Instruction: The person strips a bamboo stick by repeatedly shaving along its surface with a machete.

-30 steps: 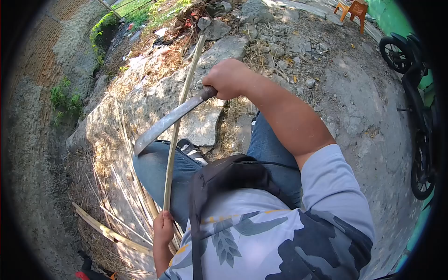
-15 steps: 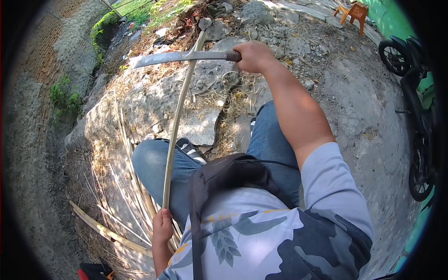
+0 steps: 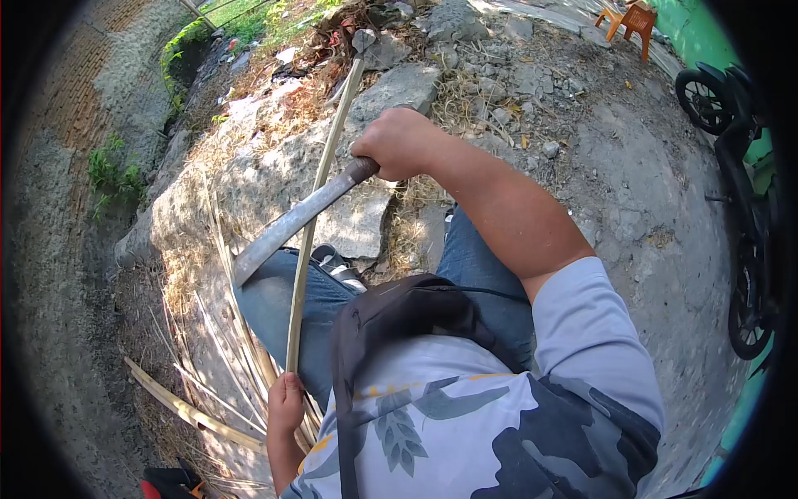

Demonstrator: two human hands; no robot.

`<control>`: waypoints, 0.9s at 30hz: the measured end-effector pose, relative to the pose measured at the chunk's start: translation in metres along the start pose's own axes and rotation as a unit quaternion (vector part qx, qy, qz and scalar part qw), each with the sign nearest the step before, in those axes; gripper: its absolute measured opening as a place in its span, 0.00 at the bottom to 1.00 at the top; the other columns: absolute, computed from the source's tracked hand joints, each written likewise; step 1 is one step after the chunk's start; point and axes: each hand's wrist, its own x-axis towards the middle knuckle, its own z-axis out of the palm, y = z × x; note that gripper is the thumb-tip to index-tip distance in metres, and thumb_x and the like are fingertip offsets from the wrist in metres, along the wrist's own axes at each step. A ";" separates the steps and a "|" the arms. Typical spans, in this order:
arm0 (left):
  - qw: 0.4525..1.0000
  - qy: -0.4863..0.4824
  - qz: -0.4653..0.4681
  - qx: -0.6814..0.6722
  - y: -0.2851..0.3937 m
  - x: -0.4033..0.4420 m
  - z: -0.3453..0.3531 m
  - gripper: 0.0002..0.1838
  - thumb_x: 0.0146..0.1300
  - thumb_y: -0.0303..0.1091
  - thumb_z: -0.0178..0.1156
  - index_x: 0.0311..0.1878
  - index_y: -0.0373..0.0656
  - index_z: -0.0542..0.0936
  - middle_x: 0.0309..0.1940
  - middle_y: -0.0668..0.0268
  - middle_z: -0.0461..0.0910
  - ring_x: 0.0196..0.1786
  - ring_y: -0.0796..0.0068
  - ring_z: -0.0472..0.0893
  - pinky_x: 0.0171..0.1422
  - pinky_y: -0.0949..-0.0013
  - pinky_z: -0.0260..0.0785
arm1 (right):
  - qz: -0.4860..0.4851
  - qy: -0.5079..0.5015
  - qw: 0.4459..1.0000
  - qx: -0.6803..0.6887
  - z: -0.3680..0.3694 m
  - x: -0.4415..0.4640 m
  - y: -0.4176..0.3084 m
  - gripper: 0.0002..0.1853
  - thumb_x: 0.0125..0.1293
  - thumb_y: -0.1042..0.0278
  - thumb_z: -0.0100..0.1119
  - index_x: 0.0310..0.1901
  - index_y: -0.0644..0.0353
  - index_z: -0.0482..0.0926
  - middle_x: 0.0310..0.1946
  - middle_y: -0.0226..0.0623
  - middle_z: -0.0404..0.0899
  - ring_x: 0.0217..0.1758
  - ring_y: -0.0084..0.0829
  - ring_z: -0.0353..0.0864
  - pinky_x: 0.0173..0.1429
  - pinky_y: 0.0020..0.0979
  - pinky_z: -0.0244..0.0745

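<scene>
A long, pale bamboo strip (image 3: 331, 141) stretches from my lap out over the broken slab. Its near end is in my left hand (image 3: 286, 402), which is closed around it beside my thigh. My right hand (image 3: 397, 143) grips the dark handle of a machete (image 3: 293, 223). The blade slants down to the left across the strip, with its broad tip over my left knee. Whether the edge touches the strip I cannot tell. More split bamboo strips (image 3: 241, 341) lie in a bundle on the ground left of my leg.
A curved bamboo piece (image 3: 187, 407) lies at lower left. Concrete slabs and rubble (image 3: 399, 91) cover the ground ahead. A brick wall (image 3: 66, 166) runs along the left. On the right stand a motorcycle (image 3: 731, 175) and an orange plastic chair (image 3: 632, 23).
My right hand has drawn the machete toward me along the strip, and the blade has turned from nearly level to slanting. My left hand has hardly moved.
</scene>
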 end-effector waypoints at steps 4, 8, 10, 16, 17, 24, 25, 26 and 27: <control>1.000 0.010 0.014 0.004 -0.006 0.000 0.002 0.28 0.84 0.54 0.47 0.32 0.42 0.75 0.22 0.74 0.70 0.26 0.84 0.67 0.31 0.74 0.59 | 0.058 0.049 0.996 0.037 0.008 -0.003 0.034 0.09 0.53 0.63 0.67 0.37 0.47 0.86 0.34 0.35 0.87 0.43 0.47 0.88 0.49 0.49 0.82; 0.999 0.016 0.016 0.027 0.003 0.000 0.004 0.28 0.84 0.54 0.47 0.32 0.42 0.76 0.22 0.74 0.70 0.26 0.84 0.68 0.31 0.73 0.60 | 0.300 0.073 0.948 0.080 0.020 -0.016 0.091 0.12 0.58 0.62 0.64 0.44 0.44 0.87 0.43 0.37 0.88 0.50 0.45 0.88 0.55 0.49 0.83; 1.000 0.006 0.019 0.023 0.005 0.003 0.003 0.28 0.84 0.54 0.47 0.32 0.42 0.76 0.22 0.74 0.70 0.26 0.84 0.68 0.31 0.73 0.60 | 0.355 0.059 0.929 0.083 0.014 -0.019 0.092 0.13 0.60 0.62 0.63 0.47 0.43 0.88 0.47 0.38 0.88 0.54 0.44 0.88 0.58 0.49 0.84; 0.998 -0.037 -0.024 -0.035 0.001 0.006 -0.006 0.28 0.84 0.55 0.46 0.32 0.43 0.76 0.21 0.75 0.69 0.24 0.85 0.66 0.29 0.75 0.58 | 0.359 0.032 0.931 0.054 -0.004 -0.022 0.073 0.14 0.62 0.61 0.63 0.48 0.45 0.88 0.49 0.39 0.88 0.55 0.43 0.88 0.57 0.49 0.84; 0.999 -0.035 -0.022 -0.033 0.002 0.006 -0.005 0.28 0.84 0.55 0.46 0.32 0.44 0.76 0.21 0.75 0.69 0.24 0.85 0.66 0.29 0.75 0.58 | 0.351 0.028 0.934 0.055 -0.009 -0.022 0.069 0.14 0.61 0.61 0.63 0.48 0.46 0.88 0.48 0.38 0.88 0.55 0.43 0.88 0.57 0.49 0.84; 0.999 -0.035 -0.020 -0.026 0.003 0.007 -0.006 0.28 0.84 0.55 0.46 0.33 0.44 0.76 0.21 0.75 0.69 0.24 0.85 0.66 0.29 0.75 0.57 | 0.126 0.018 0.992 0.012 0.003 -0.012 0.039 0.09 0.53 0.63 0.67 0.38 0.46 0.87 0.37 0.37 0.88 0.45 0.45 0.88 0.49 0.49 0.83; 0.999 -0.038 -0.025 -0.025 0.004 0.006 -0.006 0.28 0.84 0.55 0.46 0.33 0.43 0.76 0.21 0.75 0.69 0.24 0.85 0.66 0.29 0.75 0.58 | 0.106 0.006 0.994 0.005 0.003 -0.010 0.032 0.09 0.53 0.63 0.67 0.37 0.46 0.86 0.36 0.36 0.87 0.45 0.45 0.88 0.49 0.49 0.83; 0.999 -0.039 -0.028 -0.023 0.005 0.006 -0.007 0.28 0.85 0.55 0.46 0.32 0.43 0.76 0.21 0.75 0.70 0.24 0.84 0.67 0.29 0.75 0.58 | 0.086 -0.005 0.996 -0.001 0.002 -0.007 0.025 0.08 0.52 0.63 0.67 0.36 0.47 0.86 0.35 0.36 0.87 0.44 0.45 0.88 0.48 0.49 0.83; 0.998 -0.040 -0.031 -0.022 0.006 0.007 -0.008 0.28 0.85 0.55 0.47 0.32 0.43 0.76 0.21 0.75 0.70 0.24 0.84 0.67 0.29 0.74 0.59 | 0.065 -0.016 0.998 -0.008 0.000 -0.006 0.020 0.08 0.52 0.63 0.67 0.36 0.47 0.86 0.34 0.36 0.87 0.44 0.45 0.88 0.48 0.49 0.82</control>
